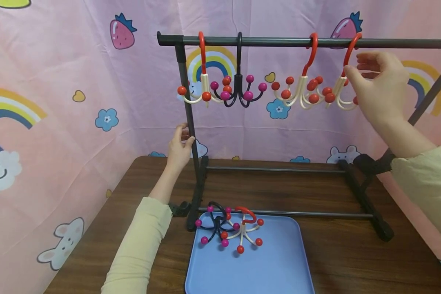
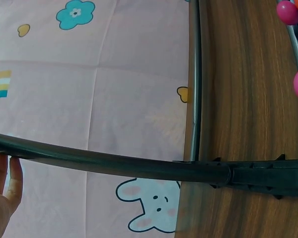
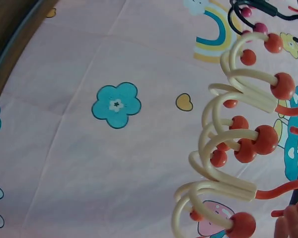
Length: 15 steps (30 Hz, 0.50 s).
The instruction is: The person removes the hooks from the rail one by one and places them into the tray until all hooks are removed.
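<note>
My left hand holds the left post of a dark metal rack, thumb on the near side. The left wrist view shows its fingertips right at that post. Beside the rightmost multi-arm hanger, with a red hook and cream arms, my right hand has its thumb close to the hook and its fingers loosely extended. That hanger hangs from the top bar. Also on the bar are a second red-and-cream hanger, a black one with magenta balls, and another red-and-cream one near the left end.
On the table, a blue tray lies before the rack, partly under its front rail. A black hanger and a red-and-cream hanger lie together at its far left. Behind the rack hangs a patterned cloth.
</note>
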Motion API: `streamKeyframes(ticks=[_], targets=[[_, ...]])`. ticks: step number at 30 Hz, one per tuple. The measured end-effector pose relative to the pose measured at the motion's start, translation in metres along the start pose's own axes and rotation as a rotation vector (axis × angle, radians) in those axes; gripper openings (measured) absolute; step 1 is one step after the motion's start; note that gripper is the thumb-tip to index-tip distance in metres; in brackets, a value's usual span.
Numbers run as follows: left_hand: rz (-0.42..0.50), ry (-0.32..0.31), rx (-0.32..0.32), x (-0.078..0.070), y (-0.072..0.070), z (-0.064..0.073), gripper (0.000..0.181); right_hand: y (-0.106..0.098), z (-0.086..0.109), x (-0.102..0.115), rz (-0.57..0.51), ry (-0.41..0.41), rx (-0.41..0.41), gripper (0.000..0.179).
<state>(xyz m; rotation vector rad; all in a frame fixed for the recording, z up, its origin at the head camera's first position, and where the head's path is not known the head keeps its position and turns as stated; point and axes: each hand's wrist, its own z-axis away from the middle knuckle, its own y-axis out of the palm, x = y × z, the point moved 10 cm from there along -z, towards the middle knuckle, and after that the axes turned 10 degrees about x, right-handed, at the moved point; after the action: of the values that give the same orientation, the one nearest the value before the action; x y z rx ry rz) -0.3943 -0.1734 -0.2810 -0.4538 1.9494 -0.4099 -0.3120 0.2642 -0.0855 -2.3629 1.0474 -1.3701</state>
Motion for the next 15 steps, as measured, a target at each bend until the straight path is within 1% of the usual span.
streamKeyframes(ticks=[3,10,15], targets=[[0.000,0.003,-0.002,-0.001,0.000,0.000,0.041,0.006,-0.010,0.000,-0.018,0.042,0.037,0.045],[-0.015,0.004,-0.004,0.000,0.000,0.000,0.040,0.010,-0.026,-0.008,-0.048,0.156,0.077,0.048],[-0.013,-0.004,-0.005,0.002,-0.001,0.001,0.040,0.013,-0.033,-0.012,-0.069,0.188,0.100,0.048]])
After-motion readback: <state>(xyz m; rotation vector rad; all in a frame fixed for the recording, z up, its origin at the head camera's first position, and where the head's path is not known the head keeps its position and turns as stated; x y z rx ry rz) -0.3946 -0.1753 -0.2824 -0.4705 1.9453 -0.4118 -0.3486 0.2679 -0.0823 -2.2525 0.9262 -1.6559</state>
